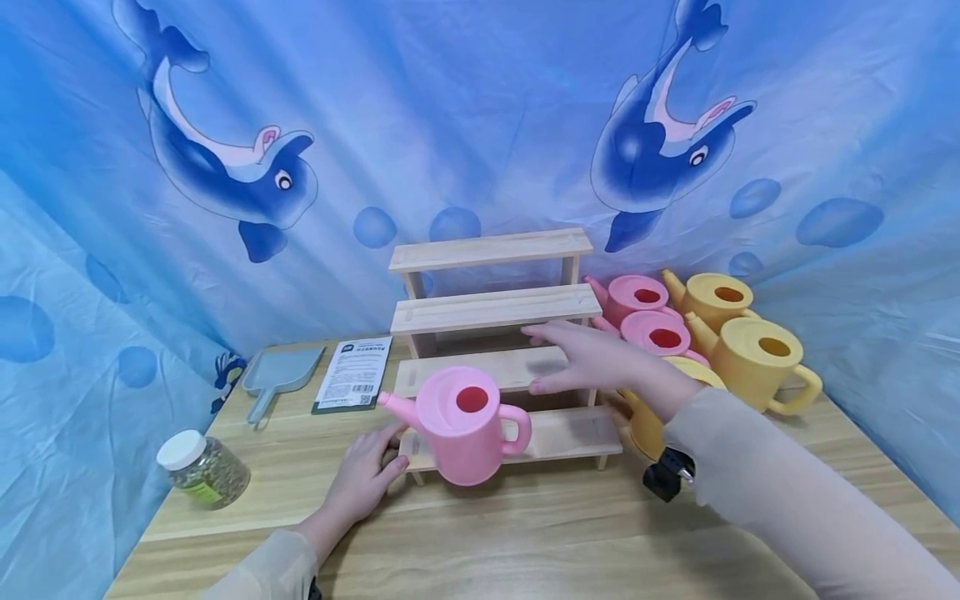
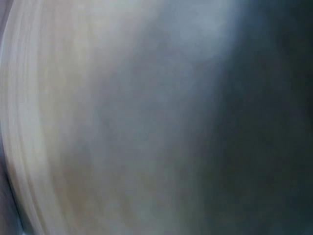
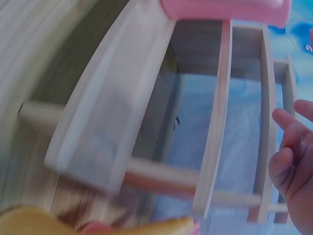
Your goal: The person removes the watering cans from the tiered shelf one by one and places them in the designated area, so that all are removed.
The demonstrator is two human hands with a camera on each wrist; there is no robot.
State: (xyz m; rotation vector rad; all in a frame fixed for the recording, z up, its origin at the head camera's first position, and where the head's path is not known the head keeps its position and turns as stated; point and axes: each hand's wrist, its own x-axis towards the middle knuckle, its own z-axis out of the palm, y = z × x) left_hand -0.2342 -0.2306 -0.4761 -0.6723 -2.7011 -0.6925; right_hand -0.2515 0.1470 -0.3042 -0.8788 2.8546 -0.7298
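A pink watering can [image 1: 461, 437] stands on the lowest step of a tiered wooden shelf [image 1: 570, 429], its spout to the left and its handle to the right. My left hand [image 1: 360, 475] grips the left end of that step, the thumb near its front edge. Above the lower steps, right of the pink can, my right hand [image 1: 581, 358] is in the air with loosely spread fingers and holds nothing. In the right wrist view the same hand [image 3: 298, 166] appears beside the shelf boards [image 3: 220, 112]. The left wrist view is blurred and shows mostly wood surface.
Right of the shelf stand more pink watering cans [image 1: 656, 333] and yellow watering cans [image 1: 757, 362], one partly behind my right arm. On the left are a lidded jar [image 1: 206, 475], a light-blue dustpan [image 1: 281, 372] and a printed packet [image 1: 352, 375]. A dolphin-print curtain [image 1: 480, 125] hangs behind.
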